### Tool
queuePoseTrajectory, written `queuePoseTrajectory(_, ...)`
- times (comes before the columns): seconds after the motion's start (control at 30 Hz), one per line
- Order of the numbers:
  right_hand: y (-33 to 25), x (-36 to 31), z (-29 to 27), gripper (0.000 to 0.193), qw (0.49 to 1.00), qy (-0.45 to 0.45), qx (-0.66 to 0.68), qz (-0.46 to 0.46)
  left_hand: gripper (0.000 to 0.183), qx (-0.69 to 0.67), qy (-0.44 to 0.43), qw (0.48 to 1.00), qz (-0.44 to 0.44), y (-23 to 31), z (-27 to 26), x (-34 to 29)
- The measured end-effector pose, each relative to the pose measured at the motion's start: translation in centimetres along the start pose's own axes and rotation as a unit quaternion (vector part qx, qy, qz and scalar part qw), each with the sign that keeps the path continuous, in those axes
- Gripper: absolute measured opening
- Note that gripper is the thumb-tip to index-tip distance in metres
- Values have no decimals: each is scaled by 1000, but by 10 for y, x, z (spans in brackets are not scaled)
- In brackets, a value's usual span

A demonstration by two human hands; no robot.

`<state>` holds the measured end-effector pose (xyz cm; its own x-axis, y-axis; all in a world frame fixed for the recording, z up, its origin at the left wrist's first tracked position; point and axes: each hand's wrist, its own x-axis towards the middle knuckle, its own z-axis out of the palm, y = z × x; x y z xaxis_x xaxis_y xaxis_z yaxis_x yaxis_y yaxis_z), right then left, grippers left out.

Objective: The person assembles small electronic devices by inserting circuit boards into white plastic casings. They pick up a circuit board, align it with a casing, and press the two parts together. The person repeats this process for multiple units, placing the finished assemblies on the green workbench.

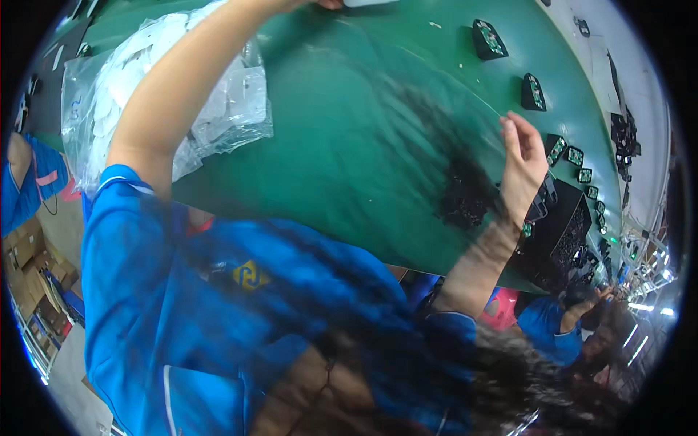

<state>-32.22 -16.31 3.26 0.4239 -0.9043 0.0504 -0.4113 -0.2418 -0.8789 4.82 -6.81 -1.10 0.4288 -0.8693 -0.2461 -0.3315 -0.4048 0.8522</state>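
My left arm stretches up to the far edge of the view, where my left hand (331, 3) is mostly cut off. Its visible fingers are closed at the edge of a smooth white part (369, 2), also cut off by the frame. Farther right, my right hand (525, 154) is raised over the green table, thumb and forefinger pinched together. From that pinch a thin, see-through film or strand (481, 102) runs up and left toward the white part; its exact shape is hard to make out. Loose dark hair blurs the middle of the view.
A clear plastic bag (240, 109) of white parts lies at the left on the green table (313, 160). Black housings with circuit boards (488, 39) line the right side. Near my right forearm stands a black box (556, 236). Co-workers sit on both sides.
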Motion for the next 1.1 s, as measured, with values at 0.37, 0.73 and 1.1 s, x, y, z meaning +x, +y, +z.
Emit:
queuePoseTrajectory(0.37,11,-54,-9,17,946,-36,-320,-30,43,198,1,978,-57,17,-23,6)
queuePoseTrajectory(0.73,60,-50,-25,8,991,-60,-115,-39,20,307,133,941,49,29,-84,-212)
queuePoseTrajectory(1.1,63,-53,-31,18,956,26,-286,-55,62,508,201,833,90,-32,-19,-281)
